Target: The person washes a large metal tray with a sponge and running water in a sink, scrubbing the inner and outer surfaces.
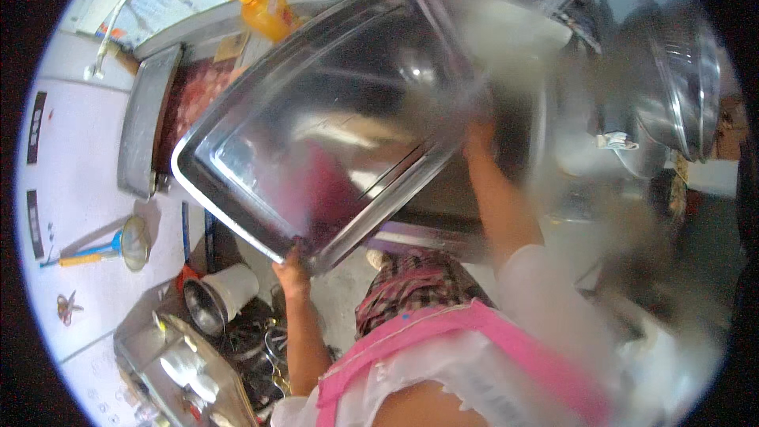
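A large, shiny rectangular metal tray [332, 124] is held up and tilted in front of me. My left hand [292, 270] grips its near left corner, with the thumb over the rim. On the right, my right hand [479, 130] holds the tray's long near side; its fingers are blurred and partly hidden. The tray's inner face reflects pink and dark shapes, and I see nothing lying in it.
Beyond the tray stand an orange pump bottle [264, 12] and a grey metal tray [148, 124] beside reddish contents. A strainer [135, 243] and scissors [68, 308] hang on the white wall. At lower left is a metal container [219, 299]; metal bowls [679, 83] stand at right.
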Available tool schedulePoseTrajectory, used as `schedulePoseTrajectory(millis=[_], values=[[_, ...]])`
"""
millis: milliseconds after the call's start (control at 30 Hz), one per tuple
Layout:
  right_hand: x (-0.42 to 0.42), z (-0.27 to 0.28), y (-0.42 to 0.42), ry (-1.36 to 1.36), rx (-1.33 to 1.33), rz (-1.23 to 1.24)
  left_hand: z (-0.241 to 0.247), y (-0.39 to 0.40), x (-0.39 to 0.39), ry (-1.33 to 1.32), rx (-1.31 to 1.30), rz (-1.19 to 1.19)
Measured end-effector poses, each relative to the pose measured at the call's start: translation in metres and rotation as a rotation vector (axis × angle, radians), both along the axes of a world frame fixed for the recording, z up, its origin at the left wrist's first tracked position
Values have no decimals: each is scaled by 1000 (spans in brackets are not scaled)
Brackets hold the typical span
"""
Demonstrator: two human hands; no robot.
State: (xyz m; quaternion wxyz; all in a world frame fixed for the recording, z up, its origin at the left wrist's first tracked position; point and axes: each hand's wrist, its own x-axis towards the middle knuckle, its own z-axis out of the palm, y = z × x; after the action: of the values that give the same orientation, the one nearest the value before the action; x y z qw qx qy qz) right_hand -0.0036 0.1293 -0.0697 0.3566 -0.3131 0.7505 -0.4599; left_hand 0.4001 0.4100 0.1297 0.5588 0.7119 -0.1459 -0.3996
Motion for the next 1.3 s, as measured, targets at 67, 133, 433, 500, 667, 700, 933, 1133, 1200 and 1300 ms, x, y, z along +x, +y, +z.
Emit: schedulePoseTrajectory(millis=[67,133,433,500,667,700,933,1133,1200,1300], values=[[30,1,31,-356,-32,-44,6,-3,-12,6,-94,51],[80,51,54,-1016,-138,-75,-4,9,-7,-8,-145,51],[167,45,163,-708,24,115,-18,33,-25,18,-4,10],[178,90,161,-1075,386,-81,7,49,-32,-26,-96,-6],[161,109,160,-1112,284,69,56,51,-11,54,-161,-285],[145,113,160,-1088,270,96,75,37,-15,154,-202,-268],[94,139,152,-971,189,261,125,-1,-34,324,-322,-15],[67,173,176,-682,199,286,127,32,-126,141,-485,131],[81,118,204,-651,238,460,121,50,-144,65,-463,219],[60,162,255,-822,195,737,135,48,-176,-35,-488,317]])
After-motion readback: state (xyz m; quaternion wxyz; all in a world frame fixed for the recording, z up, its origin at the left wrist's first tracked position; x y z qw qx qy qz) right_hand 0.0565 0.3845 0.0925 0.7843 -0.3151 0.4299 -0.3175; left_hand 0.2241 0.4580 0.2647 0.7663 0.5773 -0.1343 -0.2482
